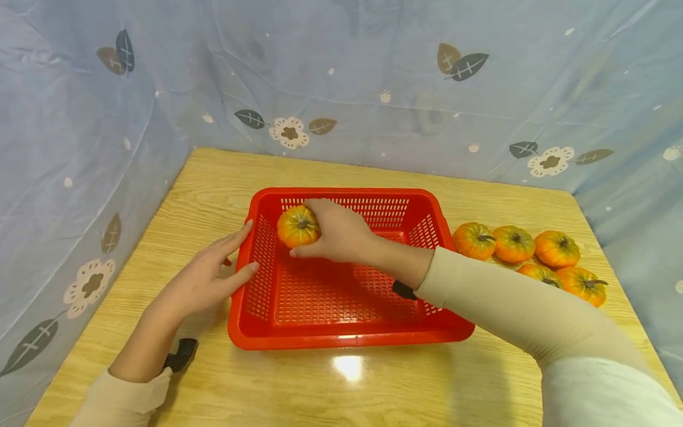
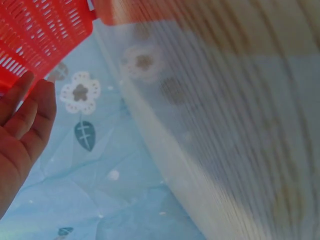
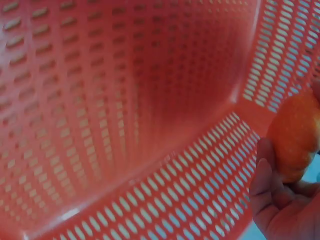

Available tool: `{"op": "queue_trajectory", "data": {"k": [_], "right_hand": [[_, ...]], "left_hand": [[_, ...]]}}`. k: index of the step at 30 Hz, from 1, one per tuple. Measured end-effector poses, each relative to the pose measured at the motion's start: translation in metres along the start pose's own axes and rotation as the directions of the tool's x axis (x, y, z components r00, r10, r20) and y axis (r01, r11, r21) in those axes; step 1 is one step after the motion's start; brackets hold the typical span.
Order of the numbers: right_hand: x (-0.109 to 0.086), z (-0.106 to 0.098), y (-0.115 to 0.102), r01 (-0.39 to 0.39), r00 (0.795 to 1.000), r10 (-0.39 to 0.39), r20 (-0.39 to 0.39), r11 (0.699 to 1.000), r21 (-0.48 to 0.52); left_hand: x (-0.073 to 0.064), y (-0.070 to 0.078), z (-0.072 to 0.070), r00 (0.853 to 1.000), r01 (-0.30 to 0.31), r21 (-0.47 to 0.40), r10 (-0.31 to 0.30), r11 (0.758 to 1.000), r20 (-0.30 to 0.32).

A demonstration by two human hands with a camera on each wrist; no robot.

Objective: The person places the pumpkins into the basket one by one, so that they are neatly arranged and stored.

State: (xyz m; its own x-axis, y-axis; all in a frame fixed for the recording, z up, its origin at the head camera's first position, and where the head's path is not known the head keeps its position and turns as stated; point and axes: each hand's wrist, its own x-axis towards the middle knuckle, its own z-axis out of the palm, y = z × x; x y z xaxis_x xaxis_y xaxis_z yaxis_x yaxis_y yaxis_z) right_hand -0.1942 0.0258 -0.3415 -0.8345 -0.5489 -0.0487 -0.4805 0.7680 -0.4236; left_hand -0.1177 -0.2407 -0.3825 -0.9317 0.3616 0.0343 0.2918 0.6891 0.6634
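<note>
My right hand point(image 1: 341, 232) grips a small orange pumpkin point(image 1: 297, 227) with a short brown stem. It holds the pumpkin in the left back part of a red plastic basket point(image 1: 352, 341), above the basket's floor. The right wrist view shows the fingers and thumb round the pumpkin point(image 3: 295, 135), close to the slotted wall. At the basket's left rim is my left hand point(image 1: 205, 273), its fingers fairly straight and its thumb tip over the rim. In the left wrist view, the fingers point(image 2: 42, 107) lie against the basket's outer side.
Several more pumpkins point(image 1: 514, 244) lie in two rows on the wooden table point(image 1: 395, 391), right of the basket. A blue curtain point(image 1: 363, 77) with flowers and leaves hangs along the table's back and sides.
</note>
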Motion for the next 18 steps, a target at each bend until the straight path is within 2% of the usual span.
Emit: {"op": "queue_trajectory", "data": {"k": [9,18], "right_hand": [[0.011,0.025,-0.007,-0.108,0.994,0.108,-0.019,0.994,-0.013],[0.018,0.041,-0.017,-0.176,0.984,0.174,-0.025,0.982,-0.070]], "left_hand": [[0.003,0.000,-0.001,1.000,-0.006,0.015,0.007,1.000,-0.009],[0.001,0.001,-0.002,1.000,0.016,0.020,-0.016,1.000,0.007]]}}
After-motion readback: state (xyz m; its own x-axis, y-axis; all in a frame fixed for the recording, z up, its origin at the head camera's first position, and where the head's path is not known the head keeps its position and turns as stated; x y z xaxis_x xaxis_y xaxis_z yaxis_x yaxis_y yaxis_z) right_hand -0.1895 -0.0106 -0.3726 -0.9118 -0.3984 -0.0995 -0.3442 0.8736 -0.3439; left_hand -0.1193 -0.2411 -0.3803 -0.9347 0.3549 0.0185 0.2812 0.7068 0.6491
